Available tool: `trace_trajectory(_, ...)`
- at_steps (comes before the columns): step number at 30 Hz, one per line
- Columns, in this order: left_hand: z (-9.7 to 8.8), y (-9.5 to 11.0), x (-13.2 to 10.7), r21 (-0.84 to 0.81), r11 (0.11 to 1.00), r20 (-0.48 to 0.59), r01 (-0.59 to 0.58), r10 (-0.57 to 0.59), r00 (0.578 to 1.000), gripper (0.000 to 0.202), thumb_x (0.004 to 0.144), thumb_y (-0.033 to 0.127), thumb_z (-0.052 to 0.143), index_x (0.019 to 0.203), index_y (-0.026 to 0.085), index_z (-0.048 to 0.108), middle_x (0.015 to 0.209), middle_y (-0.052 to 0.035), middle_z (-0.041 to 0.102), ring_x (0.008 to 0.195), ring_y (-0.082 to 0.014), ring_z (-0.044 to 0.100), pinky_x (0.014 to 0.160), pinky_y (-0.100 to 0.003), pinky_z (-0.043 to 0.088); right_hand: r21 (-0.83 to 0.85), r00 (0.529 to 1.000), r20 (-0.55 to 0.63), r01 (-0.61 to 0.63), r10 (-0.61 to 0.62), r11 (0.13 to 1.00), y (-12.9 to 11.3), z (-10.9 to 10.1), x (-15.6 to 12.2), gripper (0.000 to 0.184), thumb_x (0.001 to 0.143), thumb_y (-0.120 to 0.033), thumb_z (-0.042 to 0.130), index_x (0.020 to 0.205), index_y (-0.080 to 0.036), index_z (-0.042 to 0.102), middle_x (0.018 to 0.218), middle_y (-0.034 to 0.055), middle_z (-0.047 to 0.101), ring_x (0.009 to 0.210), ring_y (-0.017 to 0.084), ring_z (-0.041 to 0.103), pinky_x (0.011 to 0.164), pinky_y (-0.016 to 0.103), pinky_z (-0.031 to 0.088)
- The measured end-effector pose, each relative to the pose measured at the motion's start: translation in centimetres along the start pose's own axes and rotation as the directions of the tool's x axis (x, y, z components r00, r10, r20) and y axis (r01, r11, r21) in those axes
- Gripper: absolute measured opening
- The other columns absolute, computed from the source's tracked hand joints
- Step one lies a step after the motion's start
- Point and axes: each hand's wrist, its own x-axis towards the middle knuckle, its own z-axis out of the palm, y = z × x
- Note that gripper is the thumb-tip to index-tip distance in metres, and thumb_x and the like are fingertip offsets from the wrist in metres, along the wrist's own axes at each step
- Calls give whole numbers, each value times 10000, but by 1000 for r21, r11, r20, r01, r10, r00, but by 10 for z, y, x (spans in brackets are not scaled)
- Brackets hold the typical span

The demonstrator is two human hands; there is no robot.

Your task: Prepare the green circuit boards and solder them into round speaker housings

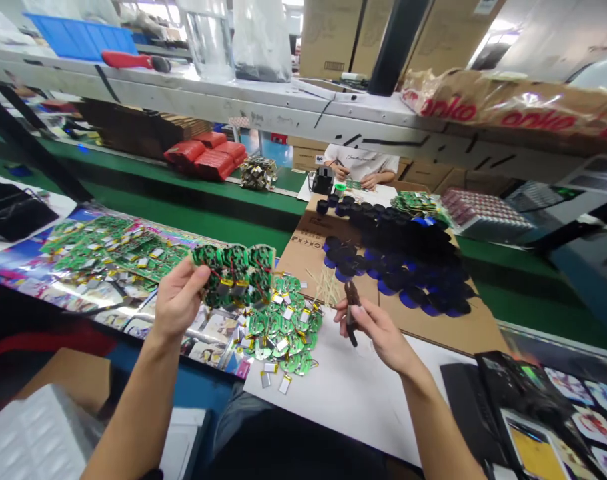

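My left hand [176, 300] pinches a panel of round green circuit boards [233, 272] with small batteries wired to them, held up over the bench. My right hand [376, 330] is closed around a small dark brown tool [352, 308], its tip pointing up. Between the hands lies a loose heap of green boards with silver batteries [282, 328] on a white sheet [353, 393]. A few thin wooden sticks [326, 287] lie just beyond the heap.
A larger spread of green boards [113, 250] covers the glossy sheet at left. Dark blue round discs [398, 257] lie on cardboard [466, 327]. Across the green belt [183, 200] a person in a white shirt [361, 163] works. Red packs [208, 155] sit far left.
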Motion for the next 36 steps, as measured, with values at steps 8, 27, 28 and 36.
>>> trace_trajectory(8,47,-11,-19,-40,999,336,-11,24,942,184,857,363,850,983,232,825,878,-54,801,886,-246,777,887,-379,643,-219,989,-53,125,-139,968,-16,12,-2,408,1074,-538,501,1204,-194,680,911,51,713,786,179,631,770,348,523)
trace_trajectory(27,82,-28,-22,160,977,228,-139,101,968,201,907,385,800,1040,235,810,938,-32,802,826,-176,736,789,-253,583,-417,964,-49,217,-260,883,-58,21,-35,192,986,-306,665,1129,-209,747,848,15,716,756,169,631,753,304,512)
trace_trajectory(28,89,-33,-23,56,997,163,-57,48,986,248,887,434,816,1039,238,803,939,-29,801,816,-174,735,800,-264,591,-368,974,29,220,-225,904,-62,20,-40,201,977,-322,690,1128,-205,755,817,10,718,739,168,636,747,304,519)
trace_trajectory(36,130,-52,-41,-302,862,128,406,-386,914,355,739,445,933,974,235,771,972,-16,814,877,-192,773,893,-322,623,-364,962,-66,225,-266,904,-59,-5,-43,438,1115,-499,405,1167,-202,724,957,58,744,789,178,637,759,328,511)
